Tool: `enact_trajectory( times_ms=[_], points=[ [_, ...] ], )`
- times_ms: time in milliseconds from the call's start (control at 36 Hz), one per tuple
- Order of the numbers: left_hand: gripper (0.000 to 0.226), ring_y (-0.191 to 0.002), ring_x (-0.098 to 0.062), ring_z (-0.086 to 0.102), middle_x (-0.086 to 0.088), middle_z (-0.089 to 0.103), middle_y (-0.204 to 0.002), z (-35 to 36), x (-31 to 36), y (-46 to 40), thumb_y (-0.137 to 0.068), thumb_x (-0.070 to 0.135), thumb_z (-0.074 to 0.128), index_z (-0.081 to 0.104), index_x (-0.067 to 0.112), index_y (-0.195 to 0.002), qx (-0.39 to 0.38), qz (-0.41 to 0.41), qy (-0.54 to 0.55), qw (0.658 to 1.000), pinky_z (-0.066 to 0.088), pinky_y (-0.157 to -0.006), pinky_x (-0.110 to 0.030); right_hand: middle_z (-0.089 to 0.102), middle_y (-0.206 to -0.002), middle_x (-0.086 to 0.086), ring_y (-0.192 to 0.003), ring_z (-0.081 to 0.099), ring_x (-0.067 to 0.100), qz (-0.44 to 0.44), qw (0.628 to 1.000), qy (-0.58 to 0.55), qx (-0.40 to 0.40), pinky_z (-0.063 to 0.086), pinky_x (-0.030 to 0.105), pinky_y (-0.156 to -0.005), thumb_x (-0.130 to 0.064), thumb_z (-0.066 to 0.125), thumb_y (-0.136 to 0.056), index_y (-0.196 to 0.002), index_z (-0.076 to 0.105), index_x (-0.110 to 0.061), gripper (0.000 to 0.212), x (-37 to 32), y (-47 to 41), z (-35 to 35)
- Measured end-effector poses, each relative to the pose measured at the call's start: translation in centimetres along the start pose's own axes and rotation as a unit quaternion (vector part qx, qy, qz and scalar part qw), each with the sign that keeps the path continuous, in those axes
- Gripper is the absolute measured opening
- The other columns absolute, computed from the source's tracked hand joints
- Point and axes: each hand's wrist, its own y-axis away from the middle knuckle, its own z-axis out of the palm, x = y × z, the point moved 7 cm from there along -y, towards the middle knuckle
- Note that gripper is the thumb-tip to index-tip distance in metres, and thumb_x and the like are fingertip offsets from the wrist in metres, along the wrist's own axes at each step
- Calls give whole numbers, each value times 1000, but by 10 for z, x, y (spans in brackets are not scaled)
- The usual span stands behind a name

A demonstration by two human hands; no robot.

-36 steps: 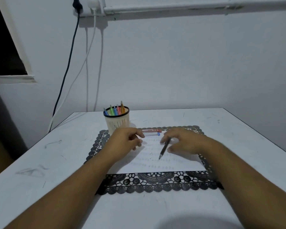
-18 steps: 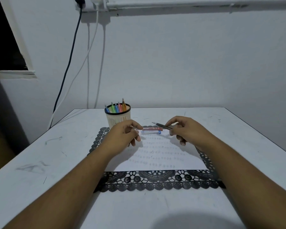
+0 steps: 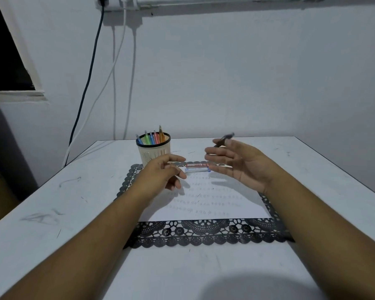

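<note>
Pen (image 3: 224, 139), dark and blurred, sat high at about one o'clock from the sheet of paper (image 3: 214, 210), above the far table edge and clear of everything on the surface. At the far left, at ten o'clock, two cables (image 3: 89, 72) ran down the wall behind the table's back corner. The white table (image 3: 52, 202) had a wide bare stretch along its left edge at nine o'clock. A pale cup (image 3: 153, 153) of coloured pens (image 3: 154, 137) stood at eleven o'clock, touching the far left corner of the black lace mat (image 3: 204, 233). Just in front of it the left hand (image 3: 158, 174) hovered over the sheet's left edge, fingers loosely curled, with nothing visible between them. A small red and blue case (image 3: 197, 167) lay at twelve o'clock on the sheet's far edge, between the two hands and touched by neither. The sheet lay flat inside the mat, whose scalloped border showed on all sides. The right hand (image 3: 243, 165) was lifted at two o'clock, palm turned leftward, its fingers spread and straight, the pen pinned at its top by the thumb; the exact grip was too blurred to tell. Open tabletop ran to the right edge at three o'clock, and a broad bare strip lay at six o'clock before the mat's near border.
</note>
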Motion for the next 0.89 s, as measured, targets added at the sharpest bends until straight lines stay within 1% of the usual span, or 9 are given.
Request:
enact_trajectory(
  times_ms=[111,167,333,417,472,528,694,806,889],
  points=[
    [24,-63,-19,67,-13,76,-89,3,-5,1,-102,-1,54,73,8,-112,-13,-25,19,999,54,-55,-27,72,-82,10,-83,73,26,-69,987,100,103,62,42,-82,-24,73,-95,-109,66,-8,22,-8,1,-2],
    [21,-62,-18,67,-13,76,-87,6,-6,1,-102,-2,54,72,5,-109,-18,-32,16,999,54,-54,-27,58,-67,1,-67,63,18,-85,974,138,161,58,35,-71,-31,60,-106,-95,69,-10,25,-12,3,-5],
    [12,-59,-20,66,-15,75,-83,16,-6,5,-103,0,56,68,4,-104,-35,-31,2,999,54,-51,-28,61,-80,3,-87,66,23,-95,976,-14,196,56,41,-91,-29,49,-111,-81,56,-11,37,-7,1,-4],
    [14,-61,-25,68,-20,75,-88,23,-5,8,-103,-2,55,65,5,-110,-62,-20,-17,998,56,-56,-34,46,-68,2,-64,52,21,-77,964,-195,164,56,37,-73,-32,44,-112,-80,50,-14,38,4,-3,0],
    [19,-62,-27,68,-20,76,-92,29,-3,9,-103,-4,52,64,5,-115,-82,-13,-32,996,56,-59,-37,34,-63,-1,-55,35,17,-66,948,-276,142,43,31,-59,-48,45,-108,-72,46,-17,47,8,-2,1],
    [25,-63,-28,69,-19,76,-96,35,-2,11,-103,-6,50,63,7,-119,-96,-5,-40,995,57,-59,-36,29,-63,-1,-54,27,17,-64,933,-333,121,32,30,-58,-63,42,-100,-67,42,-17,56,10,-2,0],
    [40,-70,-34,69,-18,75,-100,45,-4,15,-102,-12,46,64,12,-128,-103,-4,-19,995,55,-59,-36,20,-63,0,-53,20,18,-75,922,-363,114,26,30,-55,-50,47,-84,-60,32,-17,42,14,-1,-3],
    [47,-61,-20,59,-13,71,-91,49,-8,17,-97,-18,39,68,9,-122,-91,-25,3,996,40,-58,-31,19,-63,0,-54,18,18,-87,929,-342,107,25,30,-55,-45,48,-79,-60,31,-18,37,11,1,0],
    [45,-60,-12,52,-6,69,-86,49,-2,17,-98,-15,39,71,10,-118,-78,-7,-46,996,40,-55,-22,19,-63,0,-56,19,18,-91,935,-329,94,26,31,-56,-52,43,-88,-62,31,-18,45,11,0,2]
  ],
)
